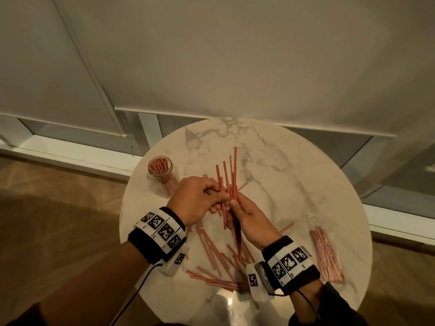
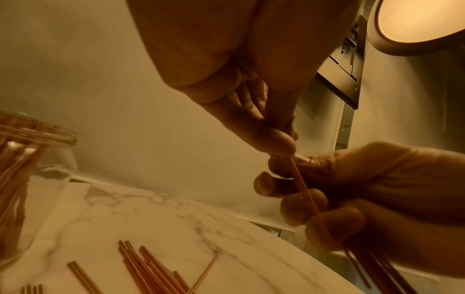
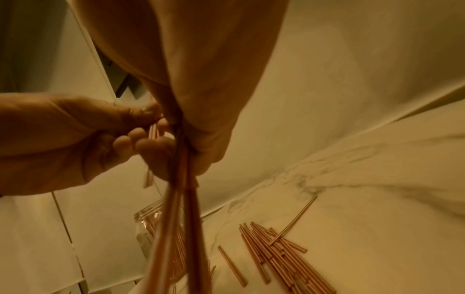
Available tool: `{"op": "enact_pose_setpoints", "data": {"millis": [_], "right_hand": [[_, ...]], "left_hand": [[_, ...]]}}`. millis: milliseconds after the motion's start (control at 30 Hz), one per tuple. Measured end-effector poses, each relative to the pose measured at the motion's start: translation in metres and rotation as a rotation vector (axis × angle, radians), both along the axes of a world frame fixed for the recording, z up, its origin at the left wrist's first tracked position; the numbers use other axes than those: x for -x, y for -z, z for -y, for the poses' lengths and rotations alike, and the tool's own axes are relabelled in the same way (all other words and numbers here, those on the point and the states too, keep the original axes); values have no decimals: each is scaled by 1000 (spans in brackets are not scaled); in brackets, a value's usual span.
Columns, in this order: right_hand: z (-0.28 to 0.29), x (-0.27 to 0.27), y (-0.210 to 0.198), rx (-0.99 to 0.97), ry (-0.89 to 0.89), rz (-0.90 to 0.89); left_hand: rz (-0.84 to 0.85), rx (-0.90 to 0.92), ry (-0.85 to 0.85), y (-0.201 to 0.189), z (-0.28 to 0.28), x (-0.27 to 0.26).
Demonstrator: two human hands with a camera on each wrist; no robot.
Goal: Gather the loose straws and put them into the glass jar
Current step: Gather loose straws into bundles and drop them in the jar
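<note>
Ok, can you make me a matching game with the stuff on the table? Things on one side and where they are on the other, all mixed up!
Things:
1. glass jar
2. bunch of straws
3. wrapped pack of straws
4. loose straws

Places:
A. lying scattered on the marble table, near the person
B. held up between the left hand and right hand
C. standing at the table's left edge, already holding straws
D. lying at the table's right edge

Pairs: 1-C, 2-B, 3-D, 4-A
</note>
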State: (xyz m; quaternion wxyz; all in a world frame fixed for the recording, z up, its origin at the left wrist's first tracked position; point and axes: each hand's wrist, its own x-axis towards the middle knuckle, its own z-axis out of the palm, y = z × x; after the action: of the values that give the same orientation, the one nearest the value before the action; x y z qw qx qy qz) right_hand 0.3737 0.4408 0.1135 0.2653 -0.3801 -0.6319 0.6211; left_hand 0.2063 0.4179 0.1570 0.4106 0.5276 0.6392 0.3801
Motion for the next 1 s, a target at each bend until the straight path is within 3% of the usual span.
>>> {"op": "enact_pose_setpoints", "data": {"millis": [233,533,667,800,867,1000], "right_hand": [[0,1,-1,-204,-26,165],[4,5,1,-281,-5,256],[5,4,-1,-126,-51,113],[7,3,-3,40,-81,-13],[7,2,-3,92,-100,-44],[2,1,-8,117,-154,-63]], "left_hand": [[72,0,-73,9,-3,0],[54,-21,-49,11,-5,1],[-69,-81,38,11,-4,6],[7,-113,36,1,-11,10],[-36,-196,62,-9,-16,13],[-285,-296,244,-21,-21,21]]}}
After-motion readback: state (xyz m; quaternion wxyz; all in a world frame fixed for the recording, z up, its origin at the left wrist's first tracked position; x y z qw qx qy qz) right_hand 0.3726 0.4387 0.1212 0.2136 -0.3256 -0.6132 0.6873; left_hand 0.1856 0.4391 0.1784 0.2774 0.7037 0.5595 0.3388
